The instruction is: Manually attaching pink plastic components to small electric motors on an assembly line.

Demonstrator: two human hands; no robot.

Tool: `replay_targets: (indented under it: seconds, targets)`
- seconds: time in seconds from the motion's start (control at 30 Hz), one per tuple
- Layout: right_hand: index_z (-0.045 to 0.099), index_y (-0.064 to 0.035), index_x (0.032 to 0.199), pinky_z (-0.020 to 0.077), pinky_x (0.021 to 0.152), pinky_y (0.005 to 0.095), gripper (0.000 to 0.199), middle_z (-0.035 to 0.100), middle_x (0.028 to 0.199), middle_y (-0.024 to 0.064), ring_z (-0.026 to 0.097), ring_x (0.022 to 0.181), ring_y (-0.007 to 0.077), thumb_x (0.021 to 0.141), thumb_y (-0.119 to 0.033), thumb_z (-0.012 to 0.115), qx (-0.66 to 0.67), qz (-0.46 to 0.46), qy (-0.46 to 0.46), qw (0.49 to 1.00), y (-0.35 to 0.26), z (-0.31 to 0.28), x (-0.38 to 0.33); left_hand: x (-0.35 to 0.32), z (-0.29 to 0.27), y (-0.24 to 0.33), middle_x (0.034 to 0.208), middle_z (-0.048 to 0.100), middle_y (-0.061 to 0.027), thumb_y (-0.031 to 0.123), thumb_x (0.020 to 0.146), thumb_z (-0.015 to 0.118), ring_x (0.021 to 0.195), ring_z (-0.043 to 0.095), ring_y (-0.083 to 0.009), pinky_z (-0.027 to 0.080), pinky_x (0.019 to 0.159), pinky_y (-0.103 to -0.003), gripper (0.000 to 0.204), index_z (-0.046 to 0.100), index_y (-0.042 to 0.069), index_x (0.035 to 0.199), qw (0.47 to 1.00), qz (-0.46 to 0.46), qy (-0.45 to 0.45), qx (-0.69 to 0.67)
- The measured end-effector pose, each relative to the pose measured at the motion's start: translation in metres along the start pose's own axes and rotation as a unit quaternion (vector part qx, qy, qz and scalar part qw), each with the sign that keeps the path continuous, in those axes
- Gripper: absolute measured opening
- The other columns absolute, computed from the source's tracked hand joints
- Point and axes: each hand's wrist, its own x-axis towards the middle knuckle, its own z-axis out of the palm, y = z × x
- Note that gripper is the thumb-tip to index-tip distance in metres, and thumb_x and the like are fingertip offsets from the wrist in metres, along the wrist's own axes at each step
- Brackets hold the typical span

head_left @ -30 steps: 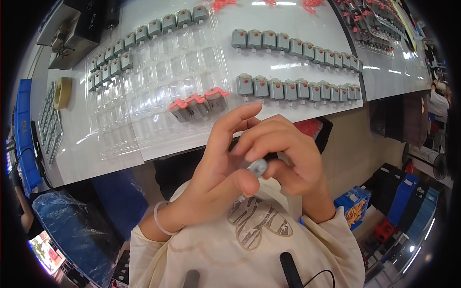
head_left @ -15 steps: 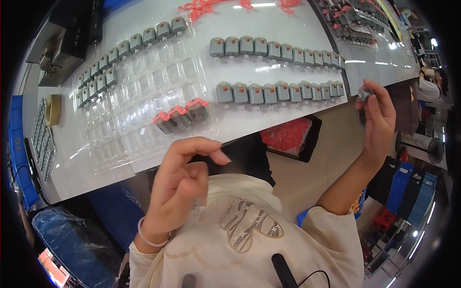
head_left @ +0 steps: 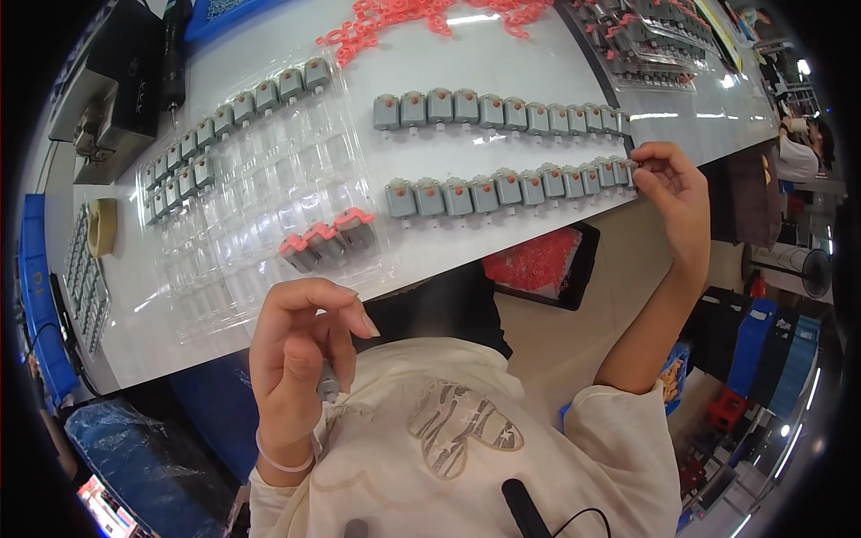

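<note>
Small grey electric motors stand in two rows on the white table, a far row [head_left: 484, 109] and a near row [head_left: 495, 192]. At the right end of the near row, my right hand [head_left: 679, 199] pinches a motor [head_left: 631, 170] between thumb and fingertips. My left hand [head_left: 296, 354] is curled in front of my shirt, close to the table's front edge; a grey motor [head_left: 328, 386] shows under its fingers. Beside it lies a clear plastic tray [head_left: 269, 215] with motors in some pockets. Three of those, near its front corner, wear pink-red clips [head_left: 325, 231].
Loose pink-red clips [head_left: 377, 22] lie at the back of the table. Filled trays [head_left: 646, 40] are stacked at the far right. A tape roll [head_left: 102, 226] and a black machine [head_left: 117, 99] stand at the left. A bin of red parts [head_left: 538, 260] sits below the edge.
My right hand has moved left with its motor, from beyond the table edge to the near row's end. My left hand has drawn slightly left and down; its motor now shows more clearly.
</note>
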Motion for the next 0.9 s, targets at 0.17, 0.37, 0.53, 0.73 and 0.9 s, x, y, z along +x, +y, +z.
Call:
replay_targets:
  seconds: [0.17,0.37,0.53,0.73,0.9]
  targets:
    - [0.059,0.0018,0.101,0.0392,0.074,0.0199,0.017,0.056,0.094,0.0016,0.049,0.081,0.0061,0.084,-0.002,0.062,-0.031,-0.052,0.102,0.993,-0.010,0.028,-0.012,0.001,0.003,0.001,0.090,0.059,-0.0122,0.050,0.094,0.047,0.053,0.045,-0.0064,0.037,0.046,-0.017,0.057,0.048,-0.004,0.113,1.000,0.003,0.018,0.002]
    - [0.065,-0.0007,0.100,0.0452,0.057,0.0283,0.026,0.061,0.090,0.0087,0.055,0.065,0.0171,0.075,-0.005,0.072,0.104,-0.289,-0.124,0.944,-0.072,0.127,-0.054,0.017,0.012,0.003,0.095,0.057,-0.0110,0.049,0.097,0.041,0.060,0.048,-0.0084,0.040,0.056,-0.020,0.055,0.046,-0.002,0.115,0.998,0.038,-0.005,-0.044]
    - [0.066,-0.0061,0.098,0.0459,0.061,0.0339,0.041,0.056,0.084,0.0074,0.055,0.069,0.0245,0.061,-0.020,0.078,0.094,-0.332,-0.165,0.924,-0.091,0.182,-0.064,0.014,0.018,0.008,0.099,0.054,-0.0084,0.052,0.098,0.035,0.069,0.046,-0.0069,0.037,0.061,-0.019,0.058,0.044,-0.001,0.118,0.999,0.046,0.006,0.003]
    - [0.069,-0.0027,0.097,0.0444,0.057,0.0298,0.047,0.056,0.082,0.0068,0.053,0.067,0.0194,0.056,-0.017,0.084,0.040,-0.363,-0.130,0.922,-0.084,0.186,-0.064,0.009,0.019,0.008,0.110,0.052,-0.0104,0.058,0.096,0.033,0.077,0.049,-0.0098,0.041,0.069,-0.023,0.066,0.040,-0.001,0.124,0.999,0.040,0.008,0.031]
    - [0.065,-0.0002,0.098,0.0480,0.073,0.0292,0.033,0.061,0.097,0.0138,0.060,0.088,0.0216,0.071,-0.010,0.079,0.196,-0.259,-0.140,0.935,-0.064,0.154,-0.052,0.004,0.016,0.007,0.114,0.055,-0.0164,0.054,0.096,0.037,0.091,0.058,-0.0208,0.045,0.084,-0.034,0.064,0.044,-0.004,0.120,0.995,0.078,0.014,0.053]
